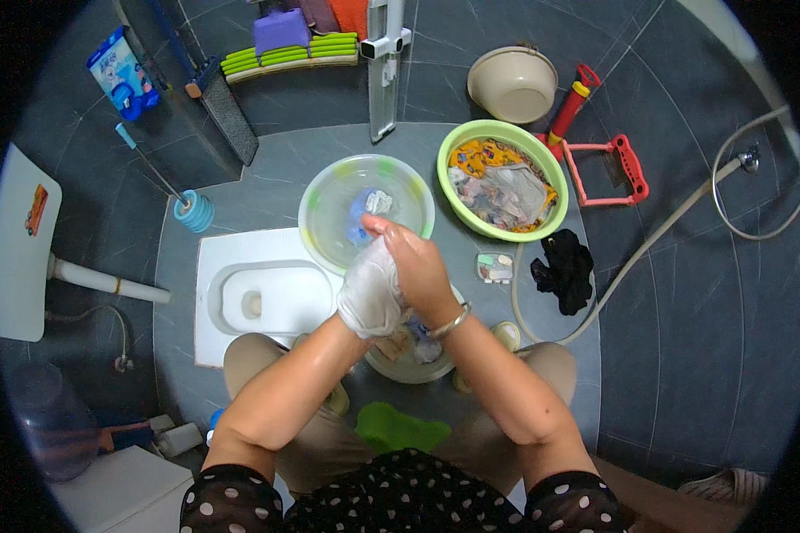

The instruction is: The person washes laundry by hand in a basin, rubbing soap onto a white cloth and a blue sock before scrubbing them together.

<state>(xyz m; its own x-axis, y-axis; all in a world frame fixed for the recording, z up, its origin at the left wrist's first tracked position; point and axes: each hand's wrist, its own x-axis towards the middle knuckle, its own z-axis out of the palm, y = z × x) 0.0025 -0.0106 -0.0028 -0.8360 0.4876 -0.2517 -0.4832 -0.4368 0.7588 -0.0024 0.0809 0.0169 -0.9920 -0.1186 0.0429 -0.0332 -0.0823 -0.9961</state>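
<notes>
Wet white cloth (pixel 369 289) covers my left hand (pixel 364 306) from the wrist up, so the fingers underneath are hidden. My right hand (pixel 422 271), with a silver bangle at its wrist, is closed against the cloth from the right side, pressing it to the left hand. Both are raised together above the basins. Beyond them stands a translucent basin (pixel 313 222) with water and blue and white cloth items (pixel 362 218) in it. Beneath my forearms, a second basin (pixel 415 377) holds wet cloth pieces, partly hidden by the hands.
A green basin (pixel 447 209) of laundry stands far right, near a soap box (pixel 495 267), a black garment (pixel 564 271) and a shower hose (pixel 636 258). On the left are a squat toilet (pixel 206 293) and a toilet brush (pixel 194 211). A red frame (pixel 636 173) leans by the wall.
</notes>
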